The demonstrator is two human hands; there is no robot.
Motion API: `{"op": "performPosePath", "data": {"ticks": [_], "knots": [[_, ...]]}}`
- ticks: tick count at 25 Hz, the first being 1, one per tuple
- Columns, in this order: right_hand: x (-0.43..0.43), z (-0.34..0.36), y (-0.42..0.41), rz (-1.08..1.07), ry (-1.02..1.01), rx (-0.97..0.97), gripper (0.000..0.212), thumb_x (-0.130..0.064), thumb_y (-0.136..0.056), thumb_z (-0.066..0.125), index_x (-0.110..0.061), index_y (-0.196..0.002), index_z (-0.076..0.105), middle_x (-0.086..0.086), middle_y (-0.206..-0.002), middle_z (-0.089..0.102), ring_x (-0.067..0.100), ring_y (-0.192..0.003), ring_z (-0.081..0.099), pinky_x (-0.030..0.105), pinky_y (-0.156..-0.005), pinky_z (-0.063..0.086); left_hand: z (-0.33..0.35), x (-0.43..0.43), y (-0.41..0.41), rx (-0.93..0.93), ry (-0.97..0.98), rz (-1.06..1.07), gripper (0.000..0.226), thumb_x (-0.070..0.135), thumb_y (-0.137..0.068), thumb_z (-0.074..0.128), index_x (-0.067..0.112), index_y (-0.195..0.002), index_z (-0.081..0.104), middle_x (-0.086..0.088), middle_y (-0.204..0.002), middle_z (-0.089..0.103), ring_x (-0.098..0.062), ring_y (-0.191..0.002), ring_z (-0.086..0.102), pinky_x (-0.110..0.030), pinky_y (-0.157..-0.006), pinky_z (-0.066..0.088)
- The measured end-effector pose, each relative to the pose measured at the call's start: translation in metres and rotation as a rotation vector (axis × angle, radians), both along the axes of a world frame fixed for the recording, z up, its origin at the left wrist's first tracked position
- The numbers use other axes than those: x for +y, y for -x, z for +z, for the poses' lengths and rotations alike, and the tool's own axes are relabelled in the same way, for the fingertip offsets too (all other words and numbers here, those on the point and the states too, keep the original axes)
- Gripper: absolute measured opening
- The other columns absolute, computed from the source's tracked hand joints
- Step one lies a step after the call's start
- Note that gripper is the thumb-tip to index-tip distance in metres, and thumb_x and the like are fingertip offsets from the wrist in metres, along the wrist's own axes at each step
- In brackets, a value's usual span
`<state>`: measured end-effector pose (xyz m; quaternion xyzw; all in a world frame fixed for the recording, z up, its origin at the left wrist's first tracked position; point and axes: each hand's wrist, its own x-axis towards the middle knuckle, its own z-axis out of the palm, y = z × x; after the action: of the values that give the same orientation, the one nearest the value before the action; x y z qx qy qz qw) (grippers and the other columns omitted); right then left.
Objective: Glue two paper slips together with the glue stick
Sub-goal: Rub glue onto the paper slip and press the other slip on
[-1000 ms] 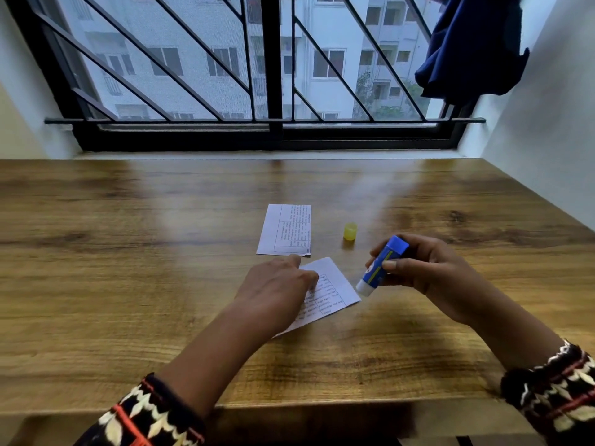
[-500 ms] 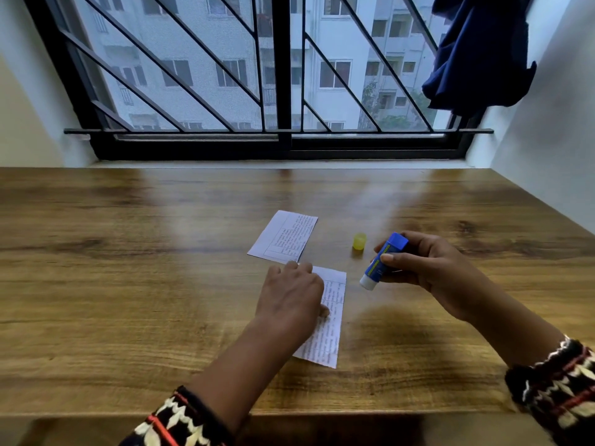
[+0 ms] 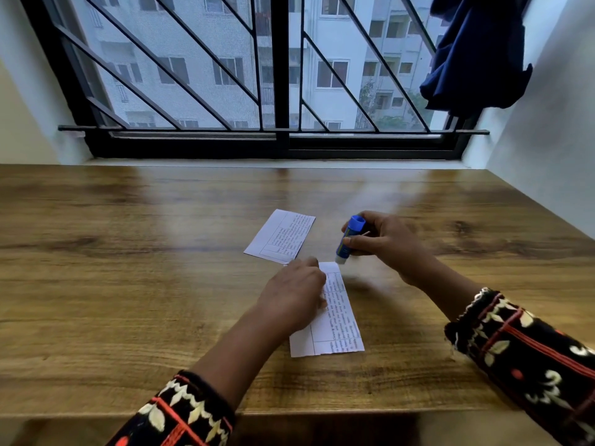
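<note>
Here right hand (image 3: 386,247) clamps fingers on tilted glue stick (image 3: 348,241); left hand (image 3: 293,296) presses fingers on near slip (image 3: 339,320).

The left hand (image 3: 294,291) lies palm down, fingers pressing on a slip (image 3: 339,320). The right hand (image 3: 386,243) is just beside it, a little higher, and grips the glue stick (image 3: 347,239), tip pointing down. Both forearms (image 3: 244,342) reach forward.
</note>
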<state>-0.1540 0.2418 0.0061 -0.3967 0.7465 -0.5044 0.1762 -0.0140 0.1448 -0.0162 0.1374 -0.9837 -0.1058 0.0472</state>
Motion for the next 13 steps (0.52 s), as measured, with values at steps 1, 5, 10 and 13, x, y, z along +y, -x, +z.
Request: {"op": "performPosePath", "data": {"ticks": [1, 5, 10, 13], "knots": [[-0.003, 0.0, 0.0, 0.003, -0.013, 0.021, 0.016, -0.003, -0.08, 0.062, -0.003, -0.096, 0.058, 0.007, -0.087, 0.061, 0.027, -0.088, 0.064, 0.029, -0.076, 0.056, 0.0, 0.0, 0.001, -0.008, -0.007, -0.009, 0.025, 0.018, -0.086, 0.058, 0.012, -0.11, 0.06, -0.003, -0.121, 0.051, -0.018, -0.108, 0.047, -0.029, -0.084, 0.04], [-0.013, -0.002, -0.003, 0.021, -0.061, 0.096, 0.016, -0.004, -0.08, 0.063, -0.007, -0.095, 0.058, 0.006, -0.085, 0.061, 0.023, -0.084, 0.062, 0.023, -0.071, 0.052, 0.002, -0.001, 0.003, -0.031, -0.01, -0.011, 0.025, 0.017, -0.085, 0.06, 0.011, -0.109, 0.06, -0.003, -0.119, 0.053, -0.019, -0.105, 0.05, -0.031, -0.083, 0.043], [-0.017, -0.003, -0.004, 0.018, -0.109, 0.174, 0.021, -0.006, -0.079, 0.064, -0.002, -0.099, 0.059, 0.016, -0.092, 0.064, 0.03, -0.086, 0.063, 0.025, -0.069, 0.051, 0.002, -0.001, 0.003, -0.034, -0.009, -0.006, 0.028, 0.016, -0.085, 0.06, 0.011, -0.112, 0.059, -0.003, -0.119, 0.052, -0.02, -0.105, 0.051, -0.032, -0.086, 0.046], [-0.016, -0.003, -0.006, 0.023, -0.137, 0.214, 0.023, -0.006, -0.078, 0.064, 0.001, -0.1, 0.059, 0.018, -0.096, 0.066, 0.031, -0.089, 0.064, 0.036, -0.079, 0.054, 0.002, -0.001, 0.003, -0.035, -0.013, -0.004, 0.029, 0.016, -0.085, 0.06, 0.012, -0.113, 0.059, -0.003, -0.118, 0.052, -0.019, -0.104, 0.051, -0.032, -0.085, 0.046]]}}
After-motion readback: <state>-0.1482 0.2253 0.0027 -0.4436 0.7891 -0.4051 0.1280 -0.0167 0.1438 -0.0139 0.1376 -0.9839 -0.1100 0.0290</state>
